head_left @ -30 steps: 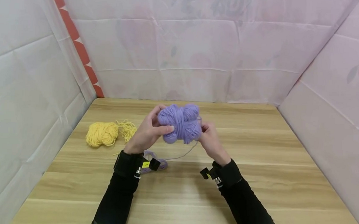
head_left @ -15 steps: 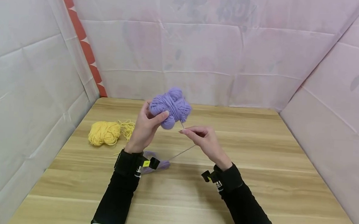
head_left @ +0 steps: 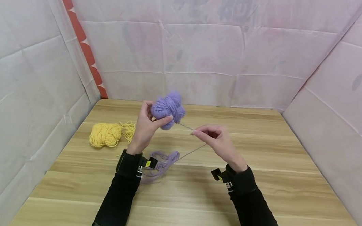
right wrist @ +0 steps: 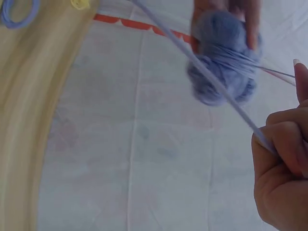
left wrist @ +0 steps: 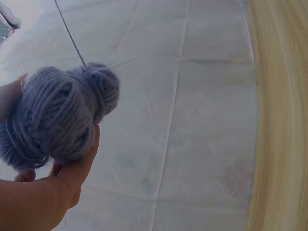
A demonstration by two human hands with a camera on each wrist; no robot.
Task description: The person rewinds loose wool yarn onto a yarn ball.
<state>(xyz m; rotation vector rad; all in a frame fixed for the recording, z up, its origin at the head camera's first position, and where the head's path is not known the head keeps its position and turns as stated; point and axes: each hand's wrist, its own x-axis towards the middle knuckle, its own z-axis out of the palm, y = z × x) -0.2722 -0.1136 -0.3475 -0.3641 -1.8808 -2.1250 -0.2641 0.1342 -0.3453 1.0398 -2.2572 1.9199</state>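
My left hand (head_left: pixel 145 127) grips a purple yarn ball (head_left: pixel 168 109) above the table, thumb across its near side and fingers behind. To its right, my right hand (head_left: pixel 214 140) pinches a purple strand (head_left: pixel 184 126) that runs taut from the ball. The same yarn passes through the curled right fingers, as the right wrist view shows, and slants down to a loose purple heap (head_left: pixel 163 161) on the table. In the left wrist view the yarn ball (left wrist: pixel 57 113) sits between thumb and fingers, the strand leading up and away.
A yellow yarn ball (head_left: pixel 105 135) lies left on the wooden table (head_left: pixel 257 185), with a loose yellow tangle (head_left: pixel 128 130) beside it, partly behind the left hand. White sheeting (head_left: pixel 199 56) walls the back and both sides.
My right hand has drawn away from the yarn ball to the right, stretching out a strand. The left hand has shifted the ball slightly left and turned it. The purple heap has shifted.
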